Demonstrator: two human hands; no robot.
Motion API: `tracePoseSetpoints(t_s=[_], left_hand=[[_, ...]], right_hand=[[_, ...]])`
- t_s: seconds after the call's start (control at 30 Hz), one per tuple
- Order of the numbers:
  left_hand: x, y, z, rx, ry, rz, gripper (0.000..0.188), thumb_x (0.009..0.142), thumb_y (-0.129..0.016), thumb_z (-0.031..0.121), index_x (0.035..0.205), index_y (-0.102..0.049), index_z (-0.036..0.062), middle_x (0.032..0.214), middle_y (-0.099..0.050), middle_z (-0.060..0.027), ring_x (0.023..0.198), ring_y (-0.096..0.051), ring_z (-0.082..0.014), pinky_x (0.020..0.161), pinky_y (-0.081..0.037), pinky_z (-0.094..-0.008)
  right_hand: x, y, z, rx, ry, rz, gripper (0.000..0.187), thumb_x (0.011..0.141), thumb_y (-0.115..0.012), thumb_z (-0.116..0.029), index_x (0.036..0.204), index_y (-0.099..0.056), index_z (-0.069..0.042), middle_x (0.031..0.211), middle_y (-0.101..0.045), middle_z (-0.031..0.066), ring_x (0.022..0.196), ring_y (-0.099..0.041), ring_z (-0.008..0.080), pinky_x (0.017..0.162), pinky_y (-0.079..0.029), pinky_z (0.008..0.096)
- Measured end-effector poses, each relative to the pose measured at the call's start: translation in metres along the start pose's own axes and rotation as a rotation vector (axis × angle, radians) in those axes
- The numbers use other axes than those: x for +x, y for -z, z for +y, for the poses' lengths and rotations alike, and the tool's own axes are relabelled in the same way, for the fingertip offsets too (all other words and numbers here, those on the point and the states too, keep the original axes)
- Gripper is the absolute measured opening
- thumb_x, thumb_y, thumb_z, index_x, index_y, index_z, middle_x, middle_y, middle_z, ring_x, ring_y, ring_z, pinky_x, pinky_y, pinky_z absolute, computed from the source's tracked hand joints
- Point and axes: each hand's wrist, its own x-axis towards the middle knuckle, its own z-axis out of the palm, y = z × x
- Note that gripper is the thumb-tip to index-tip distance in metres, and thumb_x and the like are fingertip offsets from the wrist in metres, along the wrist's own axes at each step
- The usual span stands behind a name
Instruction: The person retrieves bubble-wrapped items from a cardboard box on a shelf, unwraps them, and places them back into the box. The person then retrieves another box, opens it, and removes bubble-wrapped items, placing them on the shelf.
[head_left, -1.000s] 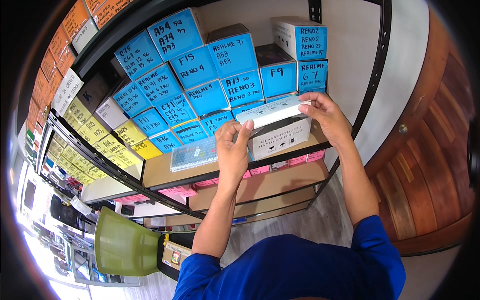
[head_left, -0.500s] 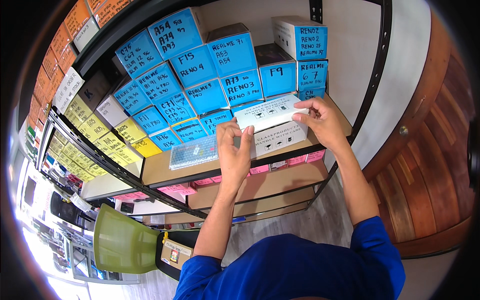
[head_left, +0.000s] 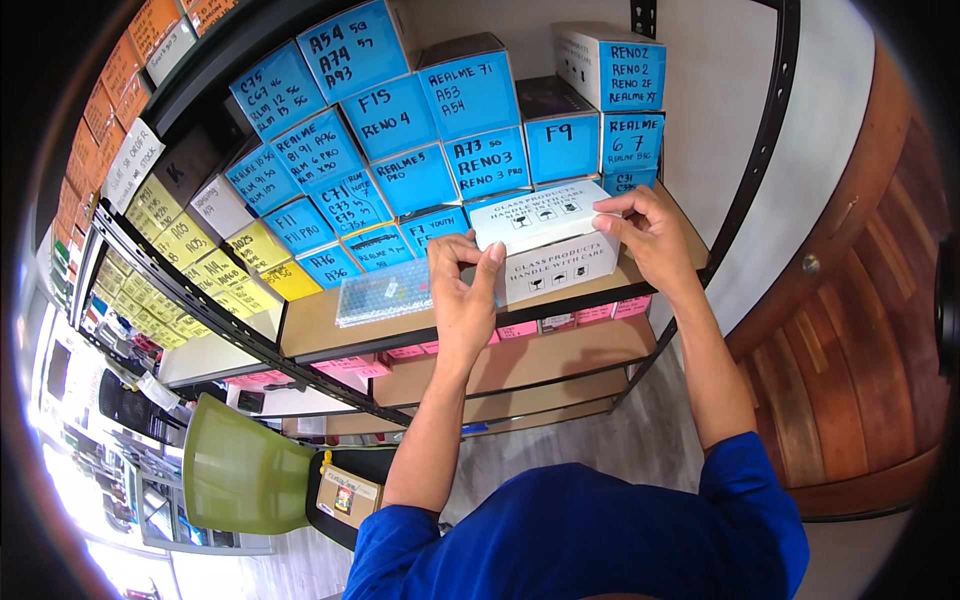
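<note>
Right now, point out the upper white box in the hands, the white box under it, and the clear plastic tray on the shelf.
upper white box (head_left: 540, 218): head view, middle of its top face.
lower white box (head_left: 560, 272): head view, its front face.
clear plastic tray (head_left: 383, 293): head view, centre of its lid.

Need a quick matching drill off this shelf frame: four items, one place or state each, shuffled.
Items:
1. upper white box
2. lower white box
3. clear plastic tray
4. green chair

Places or states:
A. flat on the shelf board, left of the hands
B. on the floor, lower left
C. held at both ends by the left hand and right hand
D. on the shelf, under another white box

Pairs: 1-C, 2-D, 3-A, 4-B
</note>
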Motion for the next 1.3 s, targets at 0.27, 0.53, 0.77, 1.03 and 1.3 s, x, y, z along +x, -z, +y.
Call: tracePoseSetpoints(t_s=[0.27, 0.53, 0.77, 1.03, 1.3], left_hand=[[-0.004, -0.002, 0.011, -0.086, 0.120, 0.051, 0.023, 0.094, -0.073, 0.018, 0.099, -0.056, 0.0015, 0.107, -0.048, -0.0111, 0.104, -0.052, -0.0210, 0.105, -0.044, -0.0416], [-0.001, 0.023, 0.001, 0.283, -0.113, -0.184, 0.021, 0.091, -0.076, 0.019, 0.107, -0.067, 0.0086, 0.119, -0.047, -0.0120, 0.115, -0.049, -0.0270, 0.102, -0.042, -0.0386], [0.001, 0.013, -0.014, 0.176, 0.195, -0.201, 0.088, 0.088, -0.079, 0.033, 0.151, -0.029, -0.0022, 0.142, -0.042, -0.0252, 0.134, -0.043, -0.0422, 0.114, -0.036, -0.0495], [-0.009, 0.008, 0.032, 0.372, -0.179, -0.342, 0.123, 0.079, -0.085, 0.044, 0.162, -0.002, 0.0054, 0.159, -0.010, -0.0306, 0.149, -0.020, -0.0493, 0.118, -0.029, -0.0568], [0.002, 0.030, 0.097, 0.377, -0.721, -0.353, 0.123, 0.056, -0.100, 0.036, 0.154, -0.028, 0.0149, 0.154, -0.026, -0.0249, 0.141, -0.039, -0.0462, 0.105, -0.050, -0.0511]], right_hand=[[-0.002, 0.000, -0.002, -0.046, 0.010, -0.001, 0.013, 0.085, -0.082, -0.014, 0.095, -0.078, -0.007, 0.090, -0.055, 0.0001, 0.080, -0.051, 0.0103, 0.068, -0.044, 0.0245], [-0.008, 0.000, -0.011, -0.194, 0.119, 0.035, 0.015, 0.085, -0.082, -0.015, 0.092, -0.077, -0.004, 0.107, -0.056, 0.0047, 0.088, -0.055, 0.0122, 0.072, -0.048, 0.0253], [-0.026, -0.012, 0.019, 0.256, -0.093, 0.033, 0.046, 0.093, -0.076, -0.023, 0.132, -0.061, -0.002, 0.120, -0.059, 0.0098, 0.101, -0.065, 0.0171, 0.085, -0.054, 0.0295], [-0.044, -0.004, 0.013, 0.348, -0.160, 0.056, 0.055, 0.101, -0.066, -0.031, 0.144, -0.053, 0.002, 0.128, -0.065, 0.0106, 0.118, -0.059, 0.0148, 0.102, -0.046, 0.0309], [-0.029, 0.020, -0.009, 0.560, -0.093, -0.087, 0.060, 0.100, -0.065, -0.041, 0.143, -0.055, 0.001, 0.127, -0.066, 0.0050, 0.116, -0.058, 0.0129, 0.103, -0.043, 0.0294]])
